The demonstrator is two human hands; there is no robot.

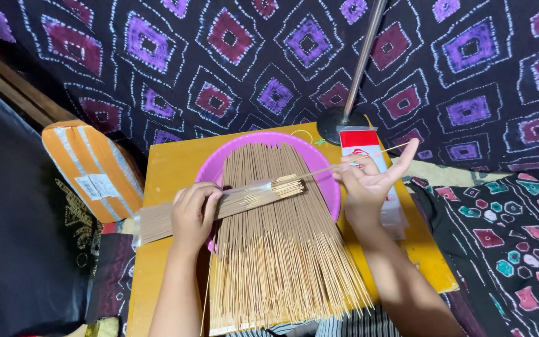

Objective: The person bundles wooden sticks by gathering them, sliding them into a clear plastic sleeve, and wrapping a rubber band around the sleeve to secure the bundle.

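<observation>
Gripping a partly filled clear sleeve of incense sticks, the left hand steadies it above the pink basin while the right hand pinches one stick; many loose sticks remain unpacked.

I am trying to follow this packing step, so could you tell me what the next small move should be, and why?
Probably slide the single stick further into the clear sleeve. The right hand pinches that stick, whose tip already meets the sleeve's open mouth, while the left hand grips the half-filled sleeve above the pink bowl of loose sticks.
</observation>
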